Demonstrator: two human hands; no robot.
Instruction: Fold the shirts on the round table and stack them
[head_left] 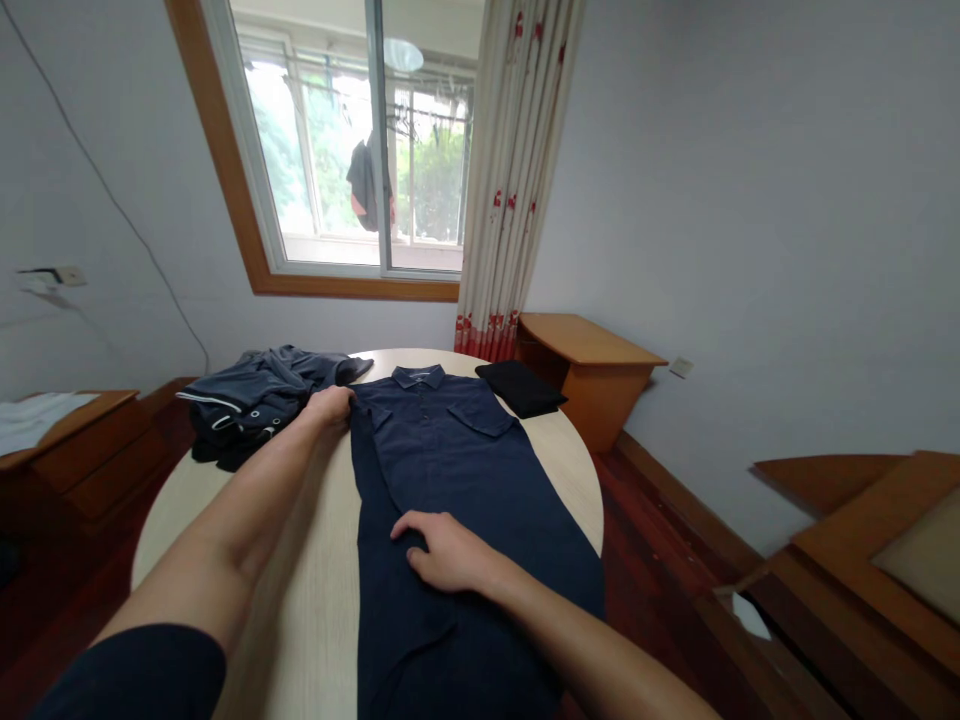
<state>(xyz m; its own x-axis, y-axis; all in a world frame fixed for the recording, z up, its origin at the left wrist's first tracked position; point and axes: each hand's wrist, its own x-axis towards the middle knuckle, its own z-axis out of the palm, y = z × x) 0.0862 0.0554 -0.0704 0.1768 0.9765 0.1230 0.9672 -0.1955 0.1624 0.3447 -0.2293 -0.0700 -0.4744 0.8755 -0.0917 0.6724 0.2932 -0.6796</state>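
Note:
A dark navy collared shirt (480,480) lies spread lengthwise on a pale round table (319,610), its collar at the far end and its hem toward me. At the far left edge of the shirt, near the shoulder, my left hand (330,405) is closed on the fabric; its fingertips are partly hidden. My right hand (450,552) rests over the lower middle of the shirt, fingers bent and thumb apart from the forefinger, with no cloth visibly pinched. A long fold of the shirt runs down its left side between the two hands.
A heap of dark clothes (262,390) sits at the table's far left. A folded black garment (521,388) lies at the far right edge. Beyond stand a wooden desk (600,345) and a curtain (510,190); a low wooden cabinet (90,450) is at left.

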